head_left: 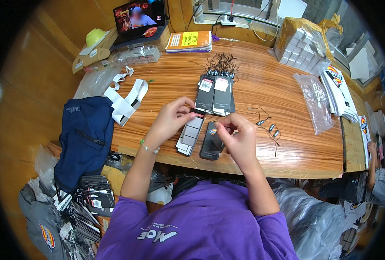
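My left hand (165,120) is closed with thumb and fingertips on the top end of a hang tag with light grey panels (191,131). That tag lies on a small stack near the table's front edge. Just to its right is a pile of black hang tags (209,150). Over this pile my right hand (240,138) is closed in a pinch; a dark flap shows under the thumb, and what the fingers hold is not clear. Beyond both hands, black tags with white barcode stickers (222,93) lie in two stacks, their dark strings (223,63) bunched at the far end.
Loose strings with small grey toggles (272,128) lie right of my right hand. A clear plastic bag (314,102) and folded white cloth (340,93) are farther right. White label strips (127,100) and a navy bag (85,138) sit left. Notebooks (188,42) and a screen (139,16) stand behind.
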Demonstrator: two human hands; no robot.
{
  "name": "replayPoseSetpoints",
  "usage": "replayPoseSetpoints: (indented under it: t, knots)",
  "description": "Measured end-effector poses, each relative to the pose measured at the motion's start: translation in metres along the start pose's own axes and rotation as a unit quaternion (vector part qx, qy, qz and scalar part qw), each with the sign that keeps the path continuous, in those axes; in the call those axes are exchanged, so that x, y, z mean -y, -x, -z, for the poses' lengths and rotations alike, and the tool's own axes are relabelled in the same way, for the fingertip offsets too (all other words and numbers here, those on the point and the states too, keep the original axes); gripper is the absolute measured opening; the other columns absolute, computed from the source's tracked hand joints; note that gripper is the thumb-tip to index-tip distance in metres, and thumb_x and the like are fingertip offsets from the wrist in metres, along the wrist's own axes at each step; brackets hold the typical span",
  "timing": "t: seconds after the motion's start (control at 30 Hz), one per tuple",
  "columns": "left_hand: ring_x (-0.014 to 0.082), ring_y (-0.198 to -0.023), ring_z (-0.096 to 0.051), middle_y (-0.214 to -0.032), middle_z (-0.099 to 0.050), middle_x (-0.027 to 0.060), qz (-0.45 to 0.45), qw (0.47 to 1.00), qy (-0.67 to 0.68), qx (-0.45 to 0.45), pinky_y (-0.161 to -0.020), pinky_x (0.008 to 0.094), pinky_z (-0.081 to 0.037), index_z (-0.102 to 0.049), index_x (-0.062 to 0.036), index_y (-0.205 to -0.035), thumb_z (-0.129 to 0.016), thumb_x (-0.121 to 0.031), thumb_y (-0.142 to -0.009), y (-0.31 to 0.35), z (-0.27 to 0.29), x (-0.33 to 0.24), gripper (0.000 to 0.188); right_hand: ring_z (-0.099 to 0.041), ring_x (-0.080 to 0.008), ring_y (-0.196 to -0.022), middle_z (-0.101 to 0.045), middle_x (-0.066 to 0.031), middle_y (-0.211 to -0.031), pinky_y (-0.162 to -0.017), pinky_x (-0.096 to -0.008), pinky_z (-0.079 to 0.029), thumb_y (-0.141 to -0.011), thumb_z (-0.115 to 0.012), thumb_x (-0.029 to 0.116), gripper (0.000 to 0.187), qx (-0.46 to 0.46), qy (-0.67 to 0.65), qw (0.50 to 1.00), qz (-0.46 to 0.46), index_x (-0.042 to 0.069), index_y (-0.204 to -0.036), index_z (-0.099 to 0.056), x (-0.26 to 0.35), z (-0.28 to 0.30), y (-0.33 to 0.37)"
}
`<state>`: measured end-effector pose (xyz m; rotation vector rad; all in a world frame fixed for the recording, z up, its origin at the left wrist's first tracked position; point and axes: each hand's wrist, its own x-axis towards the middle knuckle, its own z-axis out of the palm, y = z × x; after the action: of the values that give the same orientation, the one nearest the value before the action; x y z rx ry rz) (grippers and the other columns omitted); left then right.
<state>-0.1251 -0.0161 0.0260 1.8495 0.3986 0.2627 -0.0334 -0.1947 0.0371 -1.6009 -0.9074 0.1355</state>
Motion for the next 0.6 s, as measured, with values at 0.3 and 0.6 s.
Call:
replayPoseSetpoints:
  t: [0.3,0.6]
  knots:
    - [0.0065,-0.074,-0.059,-0.081,-0.063,0.0034,-0.086,0.994,-0.021,-0.062,-0.064,0.0191,-0.047,-0.057,0.0012,-0.092,-0.064,-0.003,-0.078,0.033,-0.03,-0.044,0.017,-0.05,-0.016,-0.051,-0.052,-0.0078,-0.06,-0.048,-0.0275,-0.041,-0.072,-0.063,0.003,0.008,-0.034,0.05,0.996,0.065,-0.001,-0.068,-0.057,0.002,-0.008,0.003]
    - [0.006,-0.073,-0.059,-0.084,-0.064,0.0034,-0.096,0.993,-0.011,-0.066,-0.063,0.0181,-0.047,-0.059,0.0007,-0.094,-0.064,-0.002,-0.078,0.035,-0.032,-0.045,0.017,-0.049,-0.0141,-0.051,-0.054,-0.0081,-0.061,-0.047,-0.0264,-0.039,-0.073,-0.064,0.002,0.01,-0.061,0.016,0.996,0.069,-0.002,-0.068,-0.056,0.005,-0.009,0.004]
